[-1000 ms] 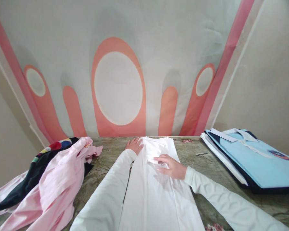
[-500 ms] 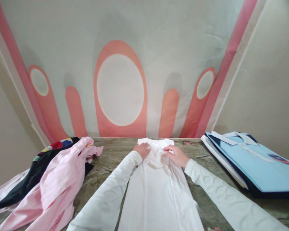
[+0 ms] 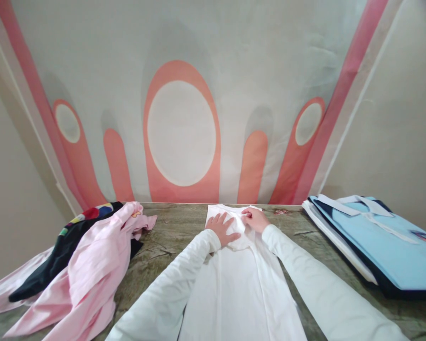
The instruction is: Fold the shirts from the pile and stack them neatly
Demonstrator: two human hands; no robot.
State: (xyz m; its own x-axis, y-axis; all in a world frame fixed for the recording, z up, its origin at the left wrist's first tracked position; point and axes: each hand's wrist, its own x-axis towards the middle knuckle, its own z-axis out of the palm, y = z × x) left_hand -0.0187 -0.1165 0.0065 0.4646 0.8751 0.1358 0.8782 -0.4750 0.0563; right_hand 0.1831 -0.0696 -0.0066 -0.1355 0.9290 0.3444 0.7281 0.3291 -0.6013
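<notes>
A white shirt (image 3: 239, 289) lies lengthwise in front of me, its neckline at the far end and its sides folded inward. Flat on its upper part rests my left hand (image 3: 222, 229), fingers spread over the cloth. Just to the right, close to the neckline, my right hand (image 3: 256, 220) has its fingers curled in a pinch on the shirt's fabric. The cloth is wrinkled between and below the two hands. Both forearms, in pale sleeves, cover parts of the shirt's edges.
On the left lies a loose heap with a pink garment (image 3: 99, 255) and a black garment (image 3: 44, 272) with coloured patches. A folded stack topped by a light blue garment (image 3: 386, 241) stands at the right. The wooden-patterned table (image 3: 177, 222) ends at a patterned wall.
My left hand has slid right and slightly nearer, its fingers now spread wide. My right hand has shifted a little toward the neckline. The whole view has moved slightly.
</notes>
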